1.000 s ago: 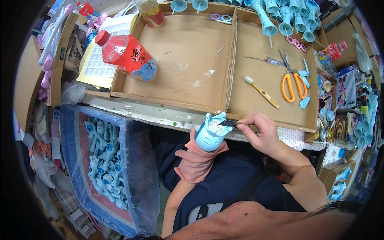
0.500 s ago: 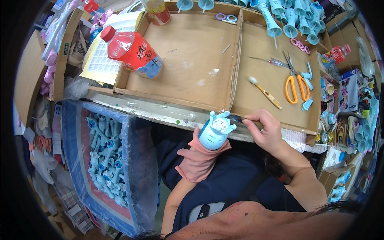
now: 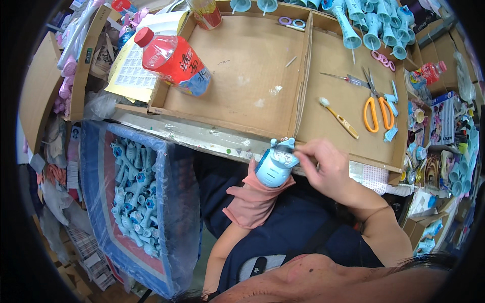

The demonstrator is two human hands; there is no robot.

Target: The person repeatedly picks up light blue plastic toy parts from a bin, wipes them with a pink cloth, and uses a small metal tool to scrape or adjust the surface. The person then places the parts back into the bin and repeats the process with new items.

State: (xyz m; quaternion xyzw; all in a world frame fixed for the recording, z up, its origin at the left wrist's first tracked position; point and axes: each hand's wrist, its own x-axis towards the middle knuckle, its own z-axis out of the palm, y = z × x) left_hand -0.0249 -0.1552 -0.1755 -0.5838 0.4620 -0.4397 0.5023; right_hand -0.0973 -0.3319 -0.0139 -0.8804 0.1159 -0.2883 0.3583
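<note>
Head view: gloved left hand [image 3: 255,194] grips blue toy [image 3: 275,164]; right hand [image 3: 326,169] seemingly pinches its top; red-labelled bottle [image 3: 172,60] lies left.

The toy [image 3: 276,166] between the hands is light blue with a paler, whitish face, and the left hand [image 3: 255,194] under it wears a salmon-pink cloth glove. Just beyond the right hand [image 3: 323,169] lies a toothbrush [image 3: 339,117] with a yellow-tan handle and white bristles, and farther right of it scissors [image 3: 377,108] with bright orange handles. The cardboard tray [image 3: 242,76] ahead of both hands is plain brown. Far beyond the left hand lies a bottle [image 3: 172,60] with a red cap and a red label ending in a blue band. To the left of the left hand, a blue sack [image 3: 177,202] with a reddish stripe holds pale blue parts [image 3: 132,192].
</note>
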